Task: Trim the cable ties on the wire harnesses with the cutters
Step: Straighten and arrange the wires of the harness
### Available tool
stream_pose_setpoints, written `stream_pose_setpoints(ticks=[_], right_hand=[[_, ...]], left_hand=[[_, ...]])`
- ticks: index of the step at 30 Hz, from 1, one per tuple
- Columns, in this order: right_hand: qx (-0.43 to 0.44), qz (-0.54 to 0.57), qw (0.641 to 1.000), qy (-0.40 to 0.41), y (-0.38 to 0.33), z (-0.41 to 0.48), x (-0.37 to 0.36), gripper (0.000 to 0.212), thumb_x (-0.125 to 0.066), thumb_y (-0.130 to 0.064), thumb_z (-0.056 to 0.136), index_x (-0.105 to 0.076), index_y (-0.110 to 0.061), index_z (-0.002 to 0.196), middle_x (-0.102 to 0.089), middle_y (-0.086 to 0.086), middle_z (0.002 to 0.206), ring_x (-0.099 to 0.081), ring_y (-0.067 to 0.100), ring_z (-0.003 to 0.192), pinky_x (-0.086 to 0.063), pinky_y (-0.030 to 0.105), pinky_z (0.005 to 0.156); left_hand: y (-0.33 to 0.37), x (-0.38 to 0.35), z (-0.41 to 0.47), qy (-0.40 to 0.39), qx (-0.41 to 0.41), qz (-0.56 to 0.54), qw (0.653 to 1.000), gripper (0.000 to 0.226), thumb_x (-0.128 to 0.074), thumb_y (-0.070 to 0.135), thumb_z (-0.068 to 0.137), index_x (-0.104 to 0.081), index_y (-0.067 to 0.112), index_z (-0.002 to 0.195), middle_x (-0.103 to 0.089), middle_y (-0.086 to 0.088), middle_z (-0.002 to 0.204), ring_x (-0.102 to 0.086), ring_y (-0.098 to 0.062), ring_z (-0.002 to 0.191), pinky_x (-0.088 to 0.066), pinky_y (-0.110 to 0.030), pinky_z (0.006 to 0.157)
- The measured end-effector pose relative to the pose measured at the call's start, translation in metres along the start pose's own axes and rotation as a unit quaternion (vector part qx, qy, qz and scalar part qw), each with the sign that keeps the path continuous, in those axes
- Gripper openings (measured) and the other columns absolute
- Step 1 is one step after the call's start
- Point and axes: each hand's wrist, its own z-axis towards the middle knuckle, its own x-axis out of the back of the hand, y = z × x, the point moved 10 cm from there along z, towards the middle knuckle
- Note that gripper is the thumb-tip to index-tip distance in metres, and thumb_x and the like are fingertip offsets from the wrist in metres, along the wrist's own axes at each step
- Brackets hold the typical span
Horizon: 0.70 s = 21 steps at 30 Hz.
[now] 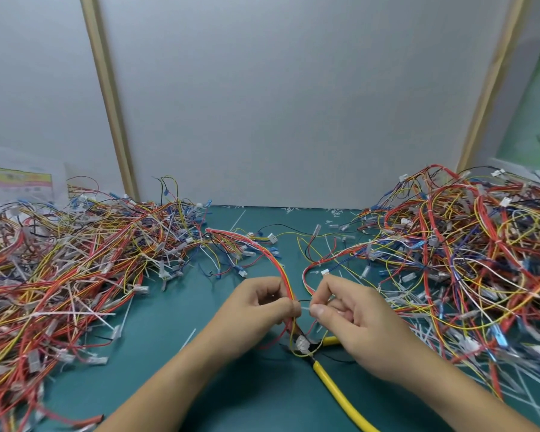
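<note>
Left hand: knuckles up, fingers curled in, thumb and forefinger pinching the harness right where the tie sits. So it's gripping, not open.
Right hand: same sort of pose, mirrored. Fingers are curled, and thumb and forefinger nip the loose white tail of the tie.
Forearms: both come in from the bottom edge and angle inward, so my hands nearly meet fingertip to fingertip in the middle, held a bit above the worktop.
Harness: a red and yellow bundle that arcs up and away to the left from my left hand. Its lower end hangs down between my hands, with a white connector at the bottom.
Cutters: lying on the worktop just below my hands, nobody holding them. The yellow handles point toward me and the head is half buried under the dangling wires.
Left pile: big tangle of harnesses with long tie tails sticking out.
Right pile: another big tangle, with white offcuts scattered in front of it.
</note>
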Motion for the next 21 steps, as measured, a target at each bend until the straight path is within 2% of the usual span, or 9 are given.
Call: stream_pose_setpoints(ticks=[2,4,7,10,12,14,17,19,21], right_hand=[[-0.001,0.001,1.000,-0.010,0.000,-0.001,-0.001,0.021,-0.058,-0.014,0.098,-0.055,-0.022,0.078,-0.032,-0.006,0.051,-0.027,0.008,0.049,-0.023,0.021,0.049],[0.009,-0.013,1.000,-0.020,-0.004,-0.002,-0.003,0.018,-0.058,-0.017,0.097,-0.055,-0.023,0.080,-0.032,-0.005,0.052,-0.028,0.010,0.050,-0.024,0.022,0.050],[0.028,-0.029,0.999,-0.037,-0.012,-0.004,-0.008,0.016,-0.058,-0.021,0.095,-0.055,-0.023,0.080,-0.034,-0.003,0.053,-0.030,0.011,0.052,-0.026,0.021,0.051],[0.028,-0.032,0.997,-0.067,-0.016,-0.006,-0.014,0.013,-0.059,-0.025,0.093,-0.056,-0.023,0.081,-0.045,0.013,0.059,-0.035,0.026,0.057,-0.029,0.027,0.054],[0.018,-0.016,0.995,-0.097,-0.017,-0.009,-0.020,0.010,-0.059,-0.027,0.090,-0.059,-0.022,0.081,-0.053,0.020,0.067,-0.039,0.027,0.059,-0.032,0.029,0.056],[0.026,-0.022,0.994,-0.102,-0.021,-0.009,-0.019,0.010,-0.060,-0.026,0.086,-0.061,-0.021,0.078,-0.054,0.015,0.066,-0.040,0.017,0.056,-0.033,0.026,0.055],[0.088,-0.067,0.993,0.042,-0.034,-0.004,0.012,0.011,-0.059,-0.026,0.083,-0.064,-0.022,0.074,-0.056,-0.003,0.073,-0.053,0.012,0.069,-0.041,0.024,0.064],[0.100,-0.109,0.977,0.151,-0.039,-0.006,0.035,0.007,-0.062,-0.026,0.087,-0.068,-0.024,0.086,-0.057,-0.006,0.090,-0.057,0.013,0.089,-0.043,0.020,0.079],[0.104,-0.185,0.960,0.183,-0.042,-0.007,0.041,0.014,-0.063,-0.028,0.087,-0.070,-0.026,0.099,-0.055,-0.010,0.107,-0.052,0.010,0.110,-0.037,0.018,0.094]], left_hand=[[-0.004,0.008,0.002,0.027,0.019,-0.063,0.997,0.022,-0.066,0.026,0.078,-0.063,0.005,0.079,-0.062,-0.002,0.066,-0.063,-0.016,0.064,-0.047,-0.022,0.064],[-0.014,0.027,0.006,0.109,0.051,-0.137,0.983,0.028,-0.069,0.030,0.086,-0.064,0.003,0.087,-0.062,-0.005,0.066,-0.066,-0.020,0.059,-0.048,-0.023,0.058],[-0.028,0.054,0.005,0.214,0.082,-0.144,0.963,0.026,-0.058,0.026,0.097,-0.062,0.002,0.086,-0.063,-0.004,0.061,-0.067,-0.020,0.054,-0.047,-0.026,0.055],[-0.034,0.065,0.001,0.244,0.083,-0.162,0.953,0.020,-0.057,0.018,0.098,-0.060,0.005,0.083,-0.064,-0.002,0.061,-0.067,-0.017,0.054,-0.049,-0.027,0.058],[-0.030,0.062,0.001,0.231,0.076,-0.182,0.953,0.018,-0.060,0.012,0.096,-0.061,0.007,0.079,-0.065,-0.005,0.065,-0.068,-0.018,0.058,-0.051,-0.025,0.058],[-0.019,0.052,0.002,0.187,0.052,-0.204,0.960,0.011,-0.062,0.009,0.092,-0.061,0.005,0.081,-0.066,-0.007,0.068,-0.069,-0.021,0.064,-0.053,-0.022,0.058],[0.005,0.028,0.002,0.093,-0.010,-0.158,0.983,0.010,-0.064,0.008,0.088,-0.062,0.000,0.082,-0.068,-0.011,0.070,-0.072,-0.025,0.070,-0.055,-0.025,0.071],[0.015,0.012,0.000,0.045,-0.027,-0.120,0.991,0.015,-0.067,0.008,0.089,-0.061,-0.005,0.083,-0.066,-0.021,0.072,-0.073,-0.028,0.075,-0.054,-0.027,0.076],[0.020,0.001,-0.003,0.009,-0.036,-0.113,0.993,0.020,-0.067,0.014,0.086,-0.061,-0.005,0.083,-0.065,-0.023,0.073,-0.073,-0.029,0.075,-0.054,-0.029,0.075]])
